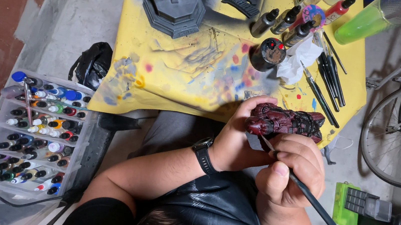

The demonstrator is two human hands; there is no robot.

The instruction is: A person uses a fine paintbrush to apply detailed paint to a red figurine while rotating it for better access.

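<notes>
A dark red figure (285, 122) is held in the middle right of the frame, just below the edge of the yellow surface (174, 74). It looks hard and stiff, with many small bumps and thin parts that could snap, so it is best held around its thick middle. It is probably light, since it is kept up by one hand alone. Wet paint may make it a little slippery.

The figure is wrapped by the left hand (238, 137), with the fingers curled shut around its left end. A thin brush (320, 211) is pinched by the right hand (289, 175), with the fingers pressed tight together on the dark handle. The brush tip seems to touch the underside of the figure, though this spot is partly hidden by the fingers.

Paint bottles (284, 21) and spare brushes (330, 77) are laid out at the upper right. A clear box of small paint bottles (37, 134) is seen at the lower left.
</notes>
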